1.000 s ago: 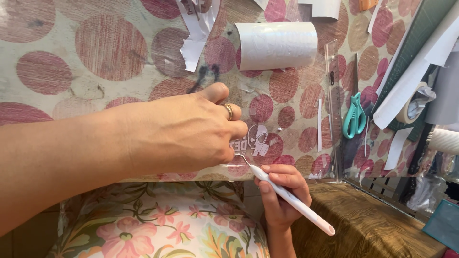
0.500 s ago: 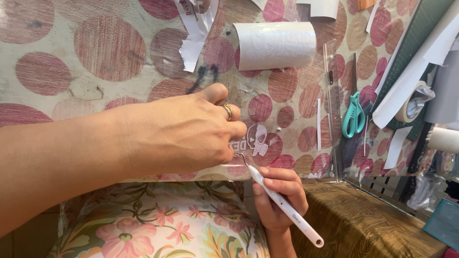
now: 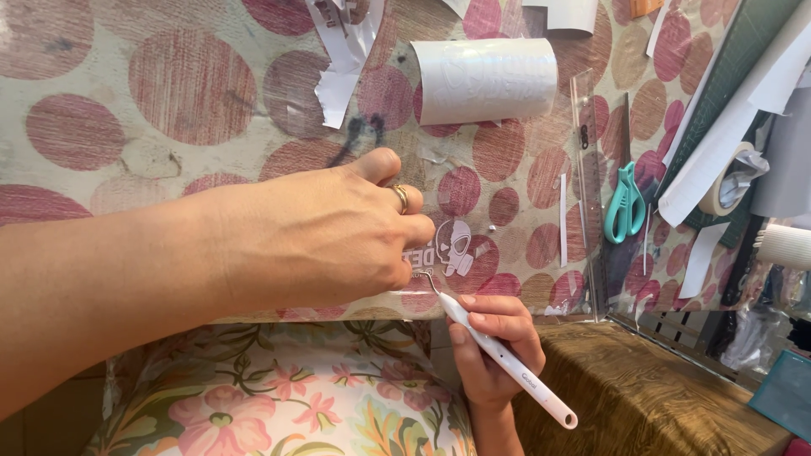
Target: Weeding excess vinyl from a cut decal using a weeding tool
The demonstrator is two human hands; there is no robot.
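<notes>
The left hand (image 3: 321, 228) presses curled fingers on a white decal (image 3: 452, 247) at the table's (image 3: 127, 93) near edge, while the right hand (image 3: 490, 346) grips a white hook-tipped weeding tool (image 3: 498, 359) touching it.

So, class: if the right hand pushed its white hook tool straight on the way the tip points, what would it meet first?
Probably the left hand: the right hand aims the hook tool up-left, with its tip already beside the left fingers pressing down the white sticker. Depth is hard to judge.
</notes>
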